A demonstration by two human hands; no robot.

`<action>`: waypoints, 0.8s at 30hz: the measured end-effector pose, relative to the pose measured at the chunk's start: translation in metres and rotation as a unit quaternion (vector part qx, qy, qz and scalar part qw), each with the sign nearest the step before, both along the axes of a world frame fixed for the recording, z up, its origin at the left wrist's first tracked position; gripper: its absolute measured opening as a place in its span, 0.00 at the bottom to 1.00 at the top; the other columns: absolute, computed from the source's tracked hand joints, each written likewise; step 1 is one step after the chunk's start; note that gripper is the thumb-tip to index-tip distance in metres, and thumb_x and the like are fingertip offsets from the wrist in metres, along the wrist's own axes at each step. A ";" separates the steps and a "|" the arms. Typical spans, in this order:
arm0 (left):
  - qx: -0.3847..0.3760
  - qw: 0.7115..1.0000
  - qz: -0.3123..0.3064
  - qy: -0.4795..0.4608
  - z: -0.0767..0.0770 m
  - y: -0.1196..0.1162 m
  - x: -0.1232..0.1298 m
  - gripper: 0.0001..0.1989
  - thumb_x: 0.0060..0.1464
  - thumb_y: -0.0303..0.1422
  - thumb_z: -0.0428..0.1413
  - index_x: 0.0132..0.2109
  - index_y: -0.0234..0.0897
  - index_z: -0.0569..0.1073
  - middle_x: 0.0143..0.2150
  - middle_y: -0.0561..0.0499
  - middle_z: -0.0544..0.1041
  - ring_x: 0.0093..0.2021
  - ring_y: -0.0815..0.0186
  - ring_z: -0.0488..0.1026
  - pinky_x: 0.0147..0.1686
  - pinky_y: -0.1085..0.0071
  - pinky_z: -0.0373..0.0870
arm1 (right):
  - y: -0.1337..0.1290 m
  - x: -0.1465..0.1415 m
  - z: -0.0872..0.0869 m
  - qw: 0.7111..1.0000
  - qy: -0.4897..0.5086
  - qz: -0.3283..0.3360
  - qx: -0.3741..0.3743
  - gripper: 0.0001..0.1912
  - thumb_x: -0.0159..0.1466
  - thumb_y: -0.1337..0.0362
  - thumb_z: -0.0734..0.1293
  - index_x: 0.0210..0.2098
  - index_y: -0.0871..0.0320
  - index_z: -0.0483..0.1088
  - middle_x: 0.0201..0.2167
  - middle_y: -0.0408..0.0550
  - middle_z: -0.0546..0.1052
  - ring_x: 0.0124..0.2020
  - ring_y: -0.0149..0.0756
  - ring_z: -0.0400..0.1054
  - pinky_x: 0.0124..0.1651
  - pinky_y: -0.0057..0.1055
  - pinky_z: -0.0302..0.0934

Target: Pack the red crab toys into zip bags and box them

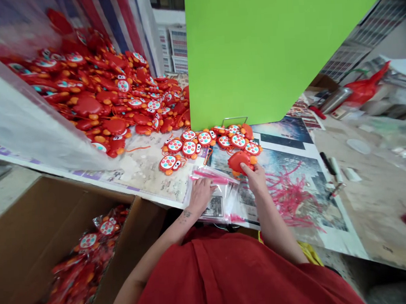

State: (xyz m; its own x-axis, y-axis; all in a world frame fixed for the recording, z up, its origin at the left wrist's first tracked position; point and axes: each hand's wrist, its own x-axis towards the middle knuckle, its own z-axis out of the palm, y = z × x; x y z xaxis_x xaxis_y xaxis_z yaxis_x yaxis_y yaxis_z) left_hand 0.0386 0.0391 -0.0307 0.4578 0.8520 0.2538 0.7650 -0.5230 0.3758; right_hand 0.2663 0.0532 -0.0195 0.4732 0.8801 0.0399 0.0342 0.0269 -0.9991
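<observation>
My right hand (256, 178) holds a red crab-shaped toy (240, 161), its plain red back facing up and my thumb on top. To its left, my left hand (201, 193) has its fingers on the clear zip bag (220, 180) with a pink strip, at the top of a pile of such bags by the table's front edge. The fingertips seem bent over the bag's mouth and are partly hidden. Just beyond both hands lie several more crab toys (189, 148), most with their white, dotted faces up.
A large heap of crab toys (118, 99) spills from a striped sack (104, 21) at the left. Below stands a cardboard box (33, 233) with bagged toys. A green board (262, 49) rises behind the work spot. Pink strips (290, 195) and markers (335, 167) lie at the right.
</observation>
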 end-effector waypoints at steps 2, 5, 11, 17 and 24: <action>-0.011 1.000 0.015 -0.025 0.002 0.000 0.000 0.19 0.61 0.37 0.52 0.56 0.32 0.65 0.43 0.44 0.75 0.46 0.56 0.68 0.48 0.61 0.63 | -0.001 -0.012 0.009 0.996 0.061 0.049 0.044 0.28 0.49 0.56 0.74 0.47 0.55 0.68 0.43 0.45 0.75 0.40 0.37 0.70 0.46 0.36 0.67; -0.016 0.999 0.009 -0.029 0.003 0.000 -0.002 0.22 0.62 0.38 0.51 0.60 0.32 0.62 0.44 0.44 0.75 0.46 0.56 0.68 0.48 0.60 0.63 | -0.002 -0.032 0.022 0.985 0.083 0.131 0.074 0.31 0.47 0.59 0.76 0.49 0.52 0.66 0.45 0.44 0.73 0.42 0.36 0.69 0.47 0.34 0.66; 0.002 0.999 -0.042 -0.002 0.002 -0.001 -0.005 0.14 0.65 0.39 0.46 0.43 0.37 0.73 0.42 0.46 0.75 0.46 0.58 0.67 0.48 0.60 0.62 | 0.009 -0.061 0.024 0.987 0.020 0.158 0.019 0.20 0.51 0.54 0.73 0.36 0.55 0.63 0.32 0.41 0.70 0.33 0.33 0.66 0.37 0.30 0.65; -0.011 0.998 -0.057 -0.013 0.005 -0.003 -0.006 0.14 0.64 0.38 0.46 0.42 0.39 0.75 0.40 0.47 0.74 0.44 0.59 0.66 0.48 0.61 0.62 | 0.017 -0.065 0.007 0.986 -0.067 0.149 -0.012 0.24 0.51 0.52 0.72 0.39 0.56 0.61 0.33 0.43 0.70 0.34 0.34 0.66 0.38 0.31 0.65; 0.019 0.998 0.006 -0.065 0.007 -0.005 -0.006 0.11 0.62 0.38 0.50 0.40 0.40 0.75 0.49 0.46 0.73 0.53 0.58 0.64 0.56 0.58 0.59 | 0.008 -0.067 0.012 0.956 -0.135 0.259 -0.012 0.29 0.56 0.58 0.68 0.56 0.56 0.63 0.33 0.42 0.73 0.32 0.32 0.67 0.38 0.30 0.63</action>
